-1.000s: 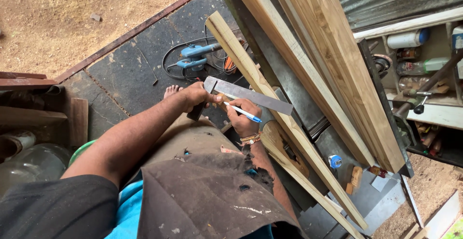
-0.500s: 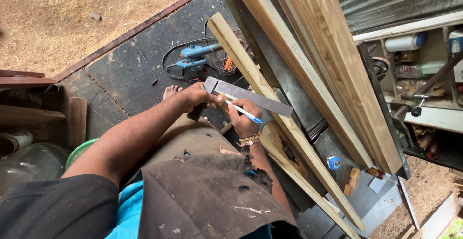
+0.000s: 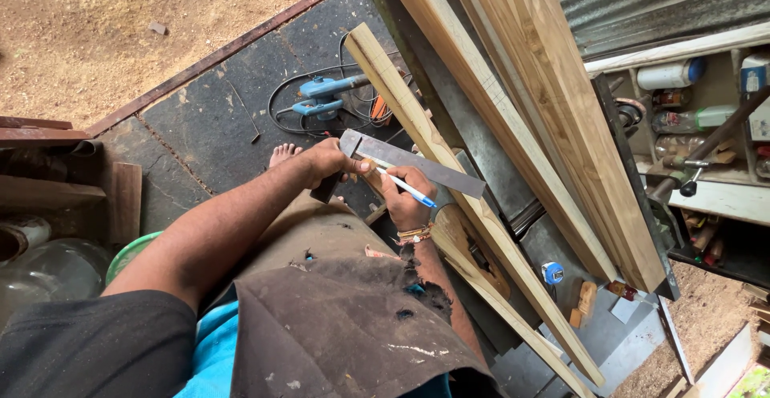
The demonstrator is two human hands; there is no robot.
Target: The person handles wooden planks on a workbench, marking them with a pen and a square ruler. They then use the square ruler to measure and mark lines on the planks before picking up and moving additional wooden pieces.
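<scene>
My left hand [image 3: 325, 161] grips the dark stock of a metal try square [image 3: 425, 167], whose steel blade lies across a long pale wooden strip [image 3: 449, 177]. My right hand [image 3: 403, 197] holds a blue and white pen [image 3: 407, 187] just below the blade's edge, its tip toward the strip. Both hands sit close together over the near part of the strip. The pen tip's contact point is hidden by my fingers.
Wide wooden planks [image 3: 545, 101] lean on the bench to the right. A blue power tool [image 3: 321, 97] with a black cord lies on the dark floor slab. A small blue tape measure [image 3: 551, 272] sits on the bench. Shelves with bottles [image 3: 682, 73] stand at right.
The pen in my right hand has shifted slightly along the square's blade. My left hand stays on the stock. The view has drifted a little.
</scene>
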